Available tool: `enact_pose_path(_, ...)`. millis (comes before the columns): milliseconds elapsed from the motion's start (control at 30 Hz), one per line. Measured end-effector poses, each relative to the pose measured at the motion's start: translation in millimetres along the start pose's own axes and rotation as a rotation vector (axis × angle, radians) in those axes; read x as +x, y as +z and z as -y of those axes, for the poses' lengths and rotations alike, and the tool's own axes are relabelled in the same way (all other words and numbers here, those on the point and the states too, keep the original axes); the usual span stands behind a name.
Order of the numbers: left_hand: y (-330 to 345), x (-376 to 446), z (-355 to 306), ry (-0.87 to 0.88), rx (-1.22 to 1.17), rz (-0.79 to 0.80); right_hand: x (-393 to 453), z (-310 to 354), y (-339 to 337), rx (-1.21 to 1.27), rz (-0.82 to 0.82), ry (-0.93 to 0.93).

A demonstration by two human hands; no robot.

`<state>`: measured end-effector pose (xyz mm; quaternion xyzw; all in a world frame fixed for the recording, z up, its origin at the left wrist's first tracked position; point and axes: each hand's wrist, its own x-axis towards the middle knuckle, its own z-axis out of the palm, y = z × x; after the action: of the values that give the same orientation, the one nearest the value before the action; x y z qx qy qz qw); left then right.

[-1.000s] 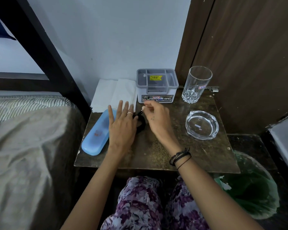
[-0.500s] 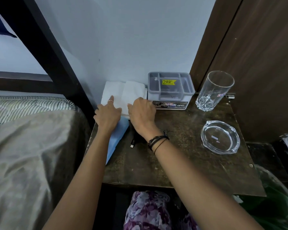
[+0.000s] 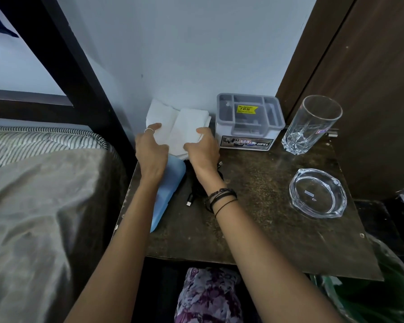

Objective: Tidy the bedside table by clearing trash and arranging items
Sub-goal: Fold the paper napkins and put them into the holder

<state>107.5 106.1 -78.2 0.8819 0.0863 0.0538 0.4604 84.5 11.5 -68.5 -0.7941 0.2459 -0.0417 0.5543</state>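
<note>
Shifted onto the white tissue stack [image 3: 173,129] since 0.5 s earlier: both hands, then resting at its near edge, now gripping it from either side. Seen from the head camera, looking down on the dark wooden bedside table [image 3: 254,217].

Left hand [image 3: 152,148], ring on 1 finger, curled round the stack's left edge, thumb on top of the paper. Right hand [image 3: 202,148], dark bracelets at the wrist, pinching the right edge, fingertips tucked against the sheets. Stack at the table's back left corner, leaning against the pale wall, just beside the grey compartment organiser [image 3: 250,123].

Light blue case [image 3: 168,194] lying lengthwise along the table's left edge, partly hidden beneath the left forearm. Black cable [image 3: 191,197] coiled between the case and the right wrist, its plug end pointing toward the front edge; rest of the coil hidden under the arm.

Organiser at the back of the table with a yellow price sticker on its tray and a printed label across its front. Tall clear drinking glass [image 3: 310,124] upright at the back right corner, near the organiser but apart from it. Round glass ashtray [image 3: 317,193] in front of the drinking glass, well apart from the hands.

Bed with a grey-brown cover [image 3: 37,217] and a black frame post to the left. Green plastic bag [image 3: 378,294] below the table's right front corner. Floral-print trousers [image 3: 208,297] visible at the bottom between the forearms.
</note>
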Motion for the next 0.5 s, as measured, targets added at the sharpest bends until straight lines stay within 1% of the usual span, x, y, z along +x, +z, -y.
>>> enact_pose_path(167, -15.5, -3.9, -19.6, 0.029, -0.303, -0.056, -5.7, 10.7, -15.0, 0.267, -0.010, -0.014)
enact_pose_path(300, -31.3, -17.1, -44.3, 0.038, -0.535, -0.062, -16.8, 16.8, -35.7, 0.388, -0.003, -0.048)
enact_pose_path(500, -29.9, -64.1, -68.5, 0.041, -0.709, 0.093, -46.7, 4.7, -94.1, 0.464, -0.049, -0.128)
